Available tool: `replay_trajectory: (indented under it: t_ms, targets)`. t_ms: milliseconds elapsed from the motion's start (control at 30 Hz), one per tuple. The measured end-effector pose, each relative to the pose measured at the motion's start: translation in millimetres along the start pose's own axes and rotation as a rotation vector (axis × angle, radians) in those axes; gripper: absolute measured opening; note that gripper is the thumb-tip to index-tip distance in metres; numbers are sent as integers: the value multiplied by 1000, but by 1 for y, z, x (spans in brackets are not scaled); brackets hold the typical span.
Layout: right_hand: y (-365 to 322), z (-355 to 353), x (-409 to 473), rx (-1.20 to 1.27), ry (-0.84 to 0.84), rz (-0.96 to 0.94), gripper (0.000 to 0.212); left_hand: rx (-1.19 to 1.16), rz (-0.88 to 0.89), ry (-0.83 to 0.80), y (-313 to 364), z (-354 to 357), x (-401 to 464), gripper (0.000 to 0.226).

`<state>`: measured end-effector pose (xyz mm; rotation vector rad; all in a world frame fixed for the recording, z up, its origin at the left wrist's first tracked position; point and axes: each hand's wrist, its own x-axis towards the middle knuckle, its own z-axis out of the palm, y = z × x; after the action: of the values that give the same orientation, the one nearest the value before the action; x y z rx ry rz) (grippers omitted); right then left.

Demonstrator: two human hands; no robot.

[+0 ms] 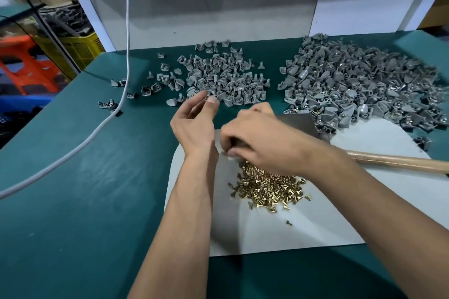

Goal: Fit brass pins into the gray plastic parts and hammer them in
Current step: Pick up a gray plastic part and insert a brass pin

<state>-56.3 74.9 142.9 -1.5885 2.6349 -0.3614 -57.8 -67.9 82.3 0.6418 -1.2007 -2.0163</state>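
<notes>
Upper left of frame I see an orange crate (26, 65) and a yellow basket (73, 47) off the bench, blurred. A white cable (126, 39) drops from the top edge and curves across the green mat (85, 177) to the left edge. Center top: the smaller pile of gray plastic parts (218, 77), w/ strays scattered to its left. My left hand (194, 121) is raised just below that pile, fingers loosely curled, thumb tip near the fingertips; can't tell if it pinches anything. My right hand (262, 138) sits center frame, fingers curled down at the top edge of the brass pins (269, 187); whether it grips a pin I can't tell. Pins are heaped on a white sheet (315, 226), lower center. Right: hammer (398, 161), wooden handle lying on the sheet, head partly hidden behind my right hand. Upper right: larger gray parts pile (359, 85).
</notes>
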Motion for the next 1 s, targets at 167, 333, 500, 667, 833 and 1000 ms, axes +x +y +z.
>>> replay_trajectory:
  t_ms: [167, 333, 500, 667, 833, 1000]
  targets:
    - [28, -10, -34, 406, 487, 201, 8, 19, 59, -349, 4, 11, -20, 30]
    - [49, 4, -58, 520, 700, 324, 9, 76, 69, -597, 5, 15, -30, 40]
    - [55, 9, -63, 548, 764, 365, 15, 151, 89, -752, 4, 14, -34, 35]
    - [50, 11, -62, 483, 784, 313, 18, 259, 149, -804, 2, 14, -35, 36]
    - [48, 12, -61, 453, 818, 301, 28, 296, 158, -807, 0, 15, -37, 37]
    - [46, 13, -61, 436, 850, 312, 27, 294, 160, -796, -1, 17, -39, 36]
